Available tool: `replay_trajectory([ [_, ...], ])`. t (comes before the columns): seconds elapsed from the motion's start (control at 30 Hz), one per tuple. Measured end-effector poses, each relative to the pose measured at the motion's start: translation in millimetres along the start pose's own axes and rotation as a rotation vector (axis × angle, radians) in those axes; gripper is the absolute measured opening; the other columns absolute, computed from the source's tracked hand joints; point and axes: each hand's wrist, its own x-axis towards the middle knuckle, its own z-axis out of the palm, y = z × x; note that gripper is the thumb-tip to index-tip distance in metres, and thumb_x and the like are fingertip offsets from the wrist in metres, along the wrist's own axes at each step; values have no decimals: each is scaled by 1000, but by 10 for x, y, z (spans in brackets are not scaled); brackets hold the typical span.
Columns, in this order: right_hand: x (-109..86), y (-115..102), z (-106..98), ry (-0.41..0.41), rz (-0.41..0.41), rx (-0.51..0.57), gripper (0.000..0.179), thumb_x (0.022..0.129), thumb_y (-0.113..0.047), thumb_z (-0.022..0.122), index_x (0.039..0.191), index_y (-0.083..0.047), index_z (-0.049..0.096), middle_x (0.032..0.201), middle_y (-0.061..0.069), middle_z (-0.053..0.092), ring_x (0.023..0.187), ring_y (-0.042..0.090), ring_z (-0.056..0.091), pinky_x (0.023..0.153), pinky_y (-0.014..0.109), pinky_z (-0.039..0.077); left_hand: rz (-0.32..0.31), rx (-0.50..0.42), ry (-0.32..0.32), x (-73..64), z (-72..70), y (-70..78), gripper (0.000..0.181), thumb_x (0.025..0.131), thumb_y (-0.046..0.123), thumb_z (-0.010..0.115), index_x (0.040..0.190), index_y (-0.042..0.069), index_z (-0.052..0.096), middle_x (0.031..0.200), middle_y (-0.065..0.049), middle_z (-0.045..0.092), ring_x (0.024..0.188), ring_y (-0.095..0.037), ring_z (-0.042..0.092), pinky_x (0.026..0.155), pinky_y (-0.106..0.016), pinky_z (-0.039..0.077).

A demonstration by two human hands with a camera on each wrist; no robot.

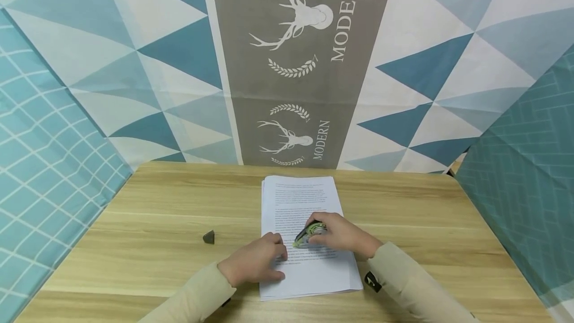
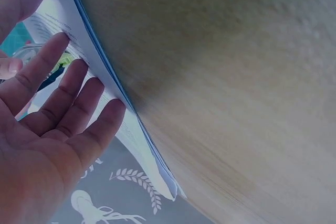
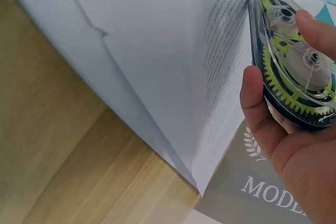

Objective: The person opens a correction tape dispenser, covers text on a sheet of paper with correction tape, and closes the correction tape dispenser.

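Observation:
A stack of printed paper (image 1: 309, 278) lies on the wooden table, its top sheet covered in lines of text. My right hand (image 1: 338, 233) holds a correction tape dispenser (image 3: 294, 61) with a clear case and green gears. The dispenser's tip meets the text near the middle of the sheet. At the stack's left edge, my left hand (image 1: 257, 259) rests with its fingertips on the paper, fingers spread and slightly bent in the left wrist view. A small dark cap-like piece (image 1: 209, 237) lies on the table to the left of that hand.
The wooden table (image 1: 157, 263) reaches back to a patterned cloth wall (image 1: 296, 128) with deer heads. Blue tiled-print cloth (image 1: 54, 128) hangs on the left and teal cloth (image 1: 524, 148) on the right. A black tag-like piece (image 1: 372, 281) shows beside the right sleeve.

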Motion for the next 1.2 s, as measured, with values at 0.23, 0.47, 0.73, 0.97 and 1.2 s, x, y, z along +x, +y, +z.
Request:
replay_trajectory([
  [0.23,55,-66,-56,-33,-17,-110,16,83,-21,69,96,-20,60,90,-11,60,82,6,53,76,26,45,23,6,30,9,-4,-18,26,72,30,76,89,13,67,90,5,53,81,-6,48,75,-20,46],
  [0.47,99,-89,-97,-73,-3,-158,15,84,-20,68,96,-19,61,88,-11,60,78,6,51,71,23,43,34,-5,40,12,-10,-28,25,72,29,75,89,12,68,90,4,54,82,-7,49,76,-20,46],
  [0.73,79,-61,-129,-85,12,-145,15,84,-19,68,98,-18,61,90,-10,60,79,7,52,71,24,43,24,-5,36,18,-22,-21,25,72,29,76,89,12,67,89,4,53,82,-7,49,76,-21,46],
  [0.97,42,2,-137,-87,29,-144,14,84,-20,67,97,-21,61,89,-11,59,79,6,52,72,24,43,24,-9,33,28,-16,-17,25,72,29,75,89,12,67,90,4,53,82,-7,48,76,-20,46],
  [1.2,13,50,-144,-88,35,-140,15,84,-20,68,97,-19,60,90,-10,60,79,7,52,72,25,44,19,-9,38,14,-16,-5,25,71,28,75,88,12,67,90,4,54,81,-7,48,76,-21,46],
])
